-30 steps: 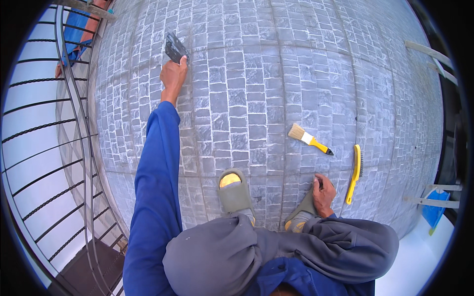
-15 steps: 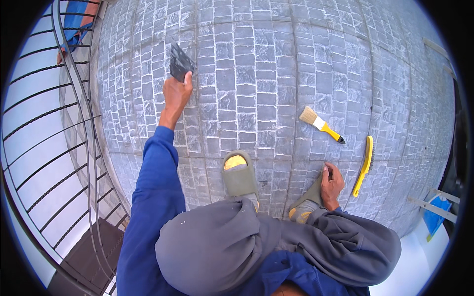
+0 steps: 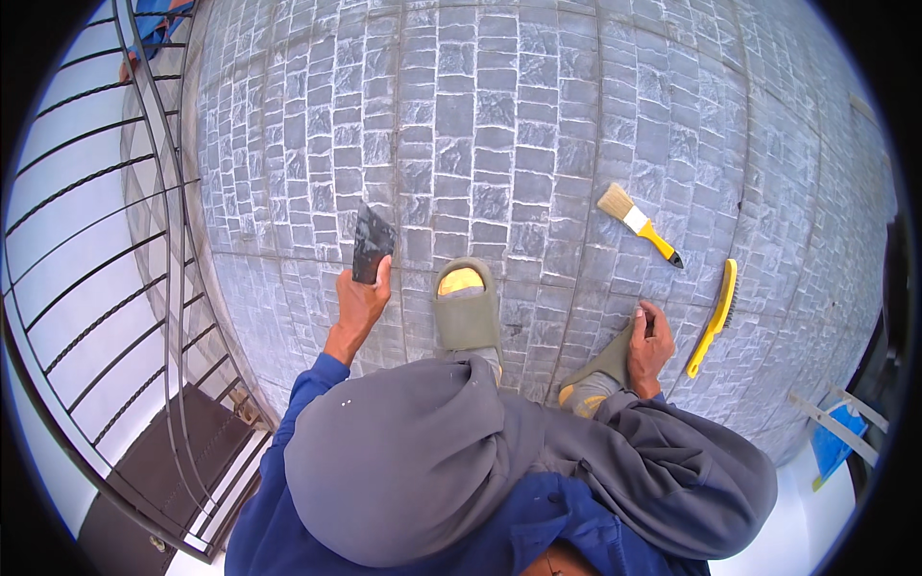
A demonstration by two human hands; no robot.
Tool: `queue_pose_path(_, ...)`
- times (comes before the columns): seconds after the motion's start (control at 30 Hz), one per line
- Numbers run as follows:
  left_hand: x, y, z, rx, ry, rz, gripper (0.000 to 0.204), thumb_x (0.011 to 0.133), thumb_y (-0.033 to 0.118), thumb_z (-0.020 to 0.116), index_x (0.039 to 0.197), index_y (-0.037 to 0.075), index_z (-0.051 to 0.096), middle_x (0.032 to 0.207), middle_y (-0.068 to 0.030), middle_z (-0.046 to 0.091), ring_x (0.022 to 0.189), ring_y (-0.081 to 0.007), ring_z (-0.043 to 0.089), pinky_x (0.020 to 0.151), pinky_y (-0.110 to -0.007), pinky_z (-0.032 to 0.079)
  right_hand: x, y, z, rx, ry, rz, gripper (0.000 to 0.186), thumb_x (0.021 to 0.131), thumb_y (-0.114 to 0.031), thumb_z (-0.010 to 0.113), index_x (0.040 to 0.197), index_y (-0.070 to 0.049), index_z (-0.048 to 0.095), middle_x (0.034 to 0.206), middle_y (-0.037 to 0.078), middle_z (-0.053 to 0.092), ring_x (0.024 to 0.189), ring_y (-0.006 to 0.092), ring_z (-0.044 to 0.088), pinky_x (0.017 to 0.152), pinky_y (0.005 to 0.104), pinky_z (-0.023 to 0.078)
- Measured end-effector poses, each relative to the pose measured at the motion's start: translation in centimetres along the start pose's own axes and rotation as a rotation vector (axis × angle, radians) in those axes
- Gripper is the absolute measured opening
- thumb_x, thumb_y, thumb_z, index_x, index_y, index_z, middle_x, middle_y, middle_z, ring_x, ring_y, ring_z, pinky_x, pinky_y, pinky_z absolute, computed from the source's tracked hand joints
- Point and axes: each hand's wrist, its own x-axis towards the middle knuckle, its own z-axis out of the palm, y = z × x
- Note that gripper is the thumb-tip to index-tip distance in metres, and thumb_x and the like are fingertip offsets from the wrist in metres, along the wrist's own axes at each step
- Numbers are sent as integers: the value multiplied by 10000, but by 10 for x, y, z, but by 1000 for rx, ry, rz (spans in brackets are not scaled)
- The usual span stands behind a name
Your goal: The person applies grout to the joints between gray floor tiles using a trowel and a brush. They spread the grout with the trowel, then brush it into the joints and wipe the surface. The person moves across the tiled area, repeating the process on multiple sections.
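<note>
The left hand point(image 3: 362, 300) reaches past the knee point(image 3: 379, 461), grip clamped on the scraper point(image 3: 374, 246) over the tiles point(image 3: 454, 115); scraping seems in hand, a stroke calling for a steady blade. The right hand point(image 3: 651, 344) dangles, fingers curled, left of the wire brush point(image 3: 715, 319); whether its grip is together, I cannot tell.

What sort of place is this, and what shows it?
Probably a balcony or terrace, though it could be a landing: the stone-patterned tile floor is bordered on the left by a metal railing, with a pale surface showing between its bars.
</note>
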Motion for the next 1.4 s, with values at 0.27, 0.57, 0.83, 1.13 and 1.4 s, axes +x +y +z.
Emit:
queue_pose_path(0.27,-43,-6,-26,252,-305,-195,230,912,210,715,799,11,687,576,-193,588,457,-393,532,473,-445,418,0,2,1,7,20,-51,179,923,-172,671,1072,-87,723,831,79,691,677,199,617,635,328,486)
queue_pose_path(0.57,86,48,-59,-189,31,-251,237,945,247,708,893,16,704,635,-9,598,524,-109,560,523,-306,451,3,-3,1,-10,21,-72,165,914,-158,669,1047,-76,719,865,94,709,716,232,658,663,342,505)
queue_pose_path(0.83,310,30,27,-13,140,-29,491,931,480,650,754,31,738,573,-55,663,514,-179,643,543,-330,495,1,-3,-1,0,41,-85,160,910,-151,662,1035,-66,716,892,114,716,785,258,693,720,360,530)
queue_pose_path(1.13,361,29,47,20,124,-96,532,906,515,591,749,33,753,646,-137,703,733,-371,711,728,-478,537,0,-5,-1,0,61,-130,153,923,-148,664,1037,-57,710,887,121,713,768,244,687,713,348,521)
queue_pose_path(1.4,362,20,54,150,190,-37,472,878,461,631,866,7,762,843,-244,722,825,-454,699,767,-510,540,3,-6,0,-56,39,-135,140,911,-138,662,1016,-60,711,862,114,700,760,263,680,704,357,520)
